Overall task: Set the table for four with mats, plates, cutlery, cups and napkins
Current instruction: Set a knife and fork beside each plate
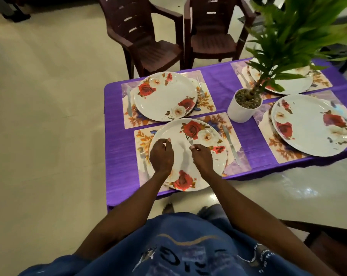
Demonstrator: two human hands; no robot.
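Laying cutlery at the nearest of four place settings.

Pinching a fork [189, 139] by its handle, the right hand [202, 157] is hovering over the near plate [203, 176], probably carrying it to a side; the left hand [161, 154] is hanging beside it, fingers loosely curled, holding nothing. A knife [231, 144] is lying at the plate's 3 o'clock and another fork [142, 156] at 9 o'clock, on the mat [242, 156]. No cups or napkins are showing on the table [117, 156]. The white pot [240, 111] is holding a green plant [292, 40].

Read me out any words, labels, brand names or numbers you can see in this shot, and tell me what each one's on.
Nothing can be read.
Blue shirt: dark printed marks and small white lettering, too blurred to make out.
Plates, mats, white plant pot: patterns only, no text.
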